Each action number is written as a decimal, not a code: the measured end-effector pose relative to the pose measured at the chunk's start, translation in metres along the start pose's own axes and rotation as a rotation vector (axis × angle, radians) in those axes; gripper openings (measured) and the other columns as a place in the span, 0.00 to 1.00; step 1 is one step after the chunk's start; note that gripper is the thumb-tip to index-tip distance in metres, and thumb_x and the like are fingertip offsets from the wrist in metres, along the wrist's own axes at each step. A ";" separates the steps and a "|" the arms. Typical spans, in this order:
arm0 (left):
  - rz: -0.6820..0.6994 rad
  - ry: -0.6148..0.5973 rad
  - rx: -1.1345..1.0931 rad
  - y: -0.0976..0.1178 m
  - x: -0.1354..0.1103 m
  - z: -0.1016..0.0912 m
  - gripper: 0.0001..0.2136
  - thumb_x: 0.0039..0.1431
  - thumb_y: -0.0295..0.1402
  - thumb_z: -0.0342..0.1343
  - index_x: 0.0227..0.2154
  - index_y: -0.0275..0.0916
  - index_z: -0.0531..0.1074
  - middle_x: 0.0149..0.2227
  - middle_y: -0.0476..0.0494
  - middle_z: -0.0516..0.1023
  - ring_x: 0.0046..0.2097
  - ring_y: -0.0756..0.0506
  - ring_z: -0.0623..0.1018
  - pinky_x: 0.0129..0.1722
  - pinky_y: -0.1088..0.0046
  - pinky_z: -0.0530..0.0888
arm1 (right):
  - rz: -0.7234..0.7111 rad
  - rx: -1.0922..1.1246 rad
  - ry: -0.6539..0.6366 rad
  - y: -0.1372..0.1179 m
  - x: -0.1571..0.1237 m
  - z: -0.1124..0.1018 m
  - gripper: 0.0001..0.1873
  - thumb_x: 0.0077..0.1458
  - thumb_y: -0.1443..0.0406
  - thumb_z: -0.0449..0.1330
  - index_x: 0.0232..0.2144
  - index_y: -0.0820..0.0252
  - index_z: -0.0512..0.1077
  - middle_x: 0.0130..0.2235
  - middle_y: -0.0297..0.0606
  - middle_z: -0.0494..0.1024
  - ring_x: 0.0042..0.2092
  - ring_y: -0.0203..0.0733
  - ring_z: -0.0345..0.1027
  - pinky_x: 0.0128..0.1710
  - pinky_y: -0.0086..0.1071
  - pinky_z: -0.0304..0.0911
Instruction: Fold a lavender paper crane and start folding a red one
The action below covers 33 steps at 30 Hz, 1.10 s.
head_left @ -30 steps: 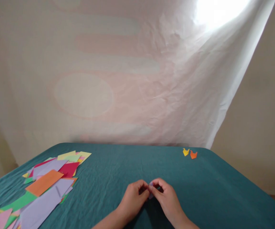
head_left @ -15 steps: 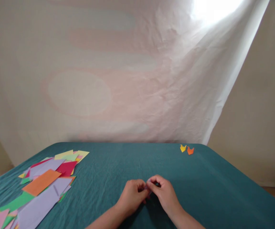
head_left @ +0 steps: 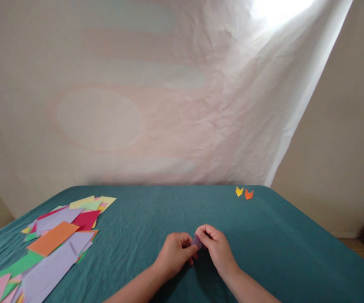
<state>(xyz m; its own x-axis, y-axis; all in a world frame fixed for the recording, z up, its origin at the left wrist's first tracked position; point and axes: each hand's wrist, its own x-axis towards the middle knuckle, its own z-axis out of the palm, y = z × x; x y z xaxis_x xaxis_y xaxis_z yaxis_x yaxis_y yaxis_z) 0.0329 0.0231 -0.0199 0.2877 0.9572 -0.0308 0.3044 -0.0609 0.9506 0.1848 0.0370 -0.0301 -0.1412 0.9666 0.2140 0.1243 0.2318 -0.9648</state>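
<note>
My left hand [head_left: 175, 253] and my right hand [head_left: 217, 248] meet just above the teal tablecloth [head_left: 144, 227] near its front middle. Both pinch a small folded piece of purple paper [head_left: 197, 242] between their fingertips. Most of the piece is hidden by the fingers. Two small folded paper figures, one yellow [head_left: 239, 191] and one orange [head_left: 248, 194], stand side by side at the far right of the table, well away from my hands.
A loose spread of coloured paper sheets [head_left: 52, 244] covers the left side of the table, with an orange sheet [head_left: 52, 238] on top. A crumpled white sheet [head_left: 156, 92] hangs behind the table. The table's right edge drops off toward the floor.
My hands have stayed together on the purple piece, with the fingers shifting slightly. The view has drifted a little, so everything sits a bit higher and further left in the picture.
</note>
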 end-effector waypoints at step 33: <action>0.288 0.220 0.074 0.013 0.000 -0.020 0.09 0.54 0.35 0.55 0.22 0.37 0.72 0.31 0.44 0.76 0.34 0.47 0.74 0.36 0.75 0.70 | 0.026 -0.024 -0.083 0.004 0.002 -0.002 0.14 0.55 0.56 0.57 0.27 0.61 0.71 0.25 0.33 0.72 0.29 0.37 0.65 0.30 0.28 0.58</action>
<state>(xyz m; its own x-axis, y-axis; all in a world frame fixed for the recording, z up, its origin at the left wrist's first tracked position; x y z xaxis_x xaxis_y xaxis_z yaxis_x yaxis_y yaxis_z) 0.0186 0.0282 -0.0017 0.1714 0.9353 0.3096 0.3061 -0.3493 0.8856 0.1869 0.0405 -0.0335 -0.2189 0.9600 0.1748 0.1527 0.2106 -0.9656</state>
